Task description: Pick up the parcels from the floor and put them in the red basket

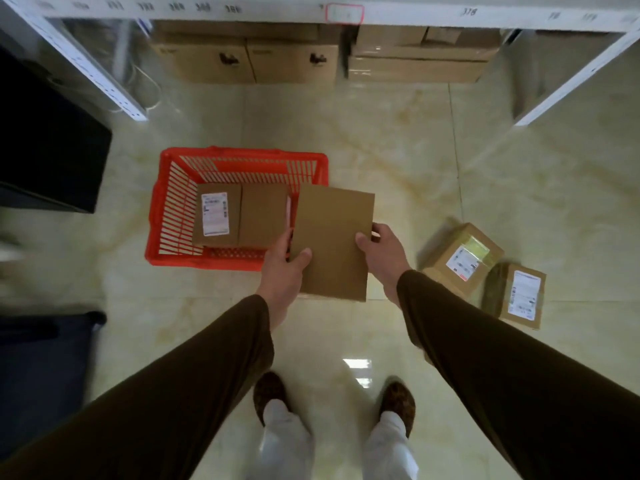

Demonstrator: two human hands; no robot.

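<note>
A plain brown cardboard parcel (333,242) is held in the air over the right front corner of the red basket (162,209). My left hand (284,268) grips its left edge, thumb on top. My right hand (382,252) grips its right edge the same way. Inside the basket lies a brown parcel with a white label (239,214). Two more labelled parcels lie on the floor to the right: a larger one (462,259) and a smaller one (519,296) just beside it.
White shelving (381,13) spans the far side, with stacked cardboard boxes (291,62) on the floor under it. A black box (48,157) stands at the left and a dark bin (45,358) at the lower left. My feet (270,396) stand on glossy tile.
</note>
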